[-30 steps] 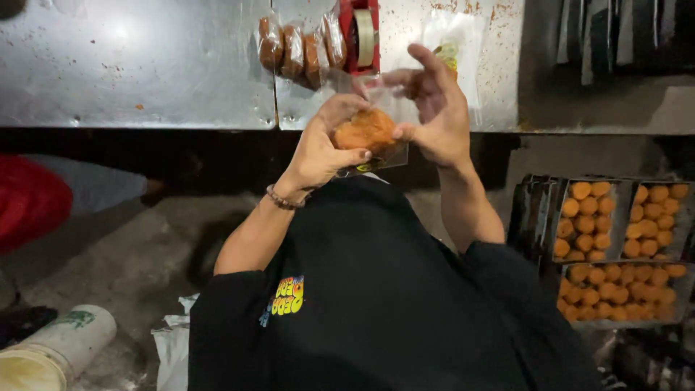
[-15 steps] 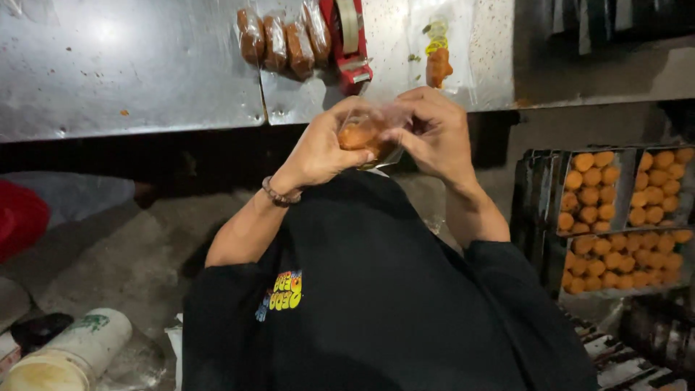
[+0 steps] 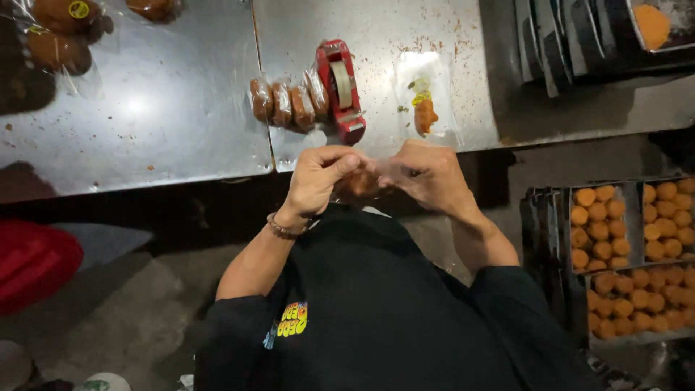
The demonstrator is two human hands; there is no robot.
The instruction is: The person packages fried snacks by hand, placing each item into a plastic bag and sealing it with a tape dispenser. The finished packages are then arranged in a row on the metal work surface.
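Steel worktable [image 3: 145, 123], scuffed and flecked with crumbs, seam running down its middle; dark floor below, seen from above over a black-shirted torso.

Left hand [image 3: 318, 181] and right hand [image 3: 431, 177] meet just below the table's near edge, at chest height. Both curled inward, fingers bent, thumbs tucked toward each other. Between them a brown pastry [image 3: 356, 187] in clear wrap, mostly hidden by the fingers; both hands pinch it from either side. Beaded bracelet [image 3: 284, 228] on the left wrist.

Just beyond the hands, on the table: a red tape dispenser [image 3: 342, 88], lying lengthways, its nose near the table edge. Touching its left side, a row of wrapped pastries [image 3: 286, 103], four or so, standing side by side in clear film. To the dispenser's right, apart from it, a flat clear bag [image 3: 427, 98] with one small orange piece and a yellow label inside.

Far left corner of the table: more wrapped brown pastries [image 3: 61, 32], one with a round yellow sticker.

Right of the person, below table level: trays of orange fried balls [image 3: 637, 253], packed in rows, in dark compartments. Upper right: stacked dark trays [image 3: 565, 36], on edge.

Lower left: red object [image 3: 32, 264] on the floor, kind unclear.
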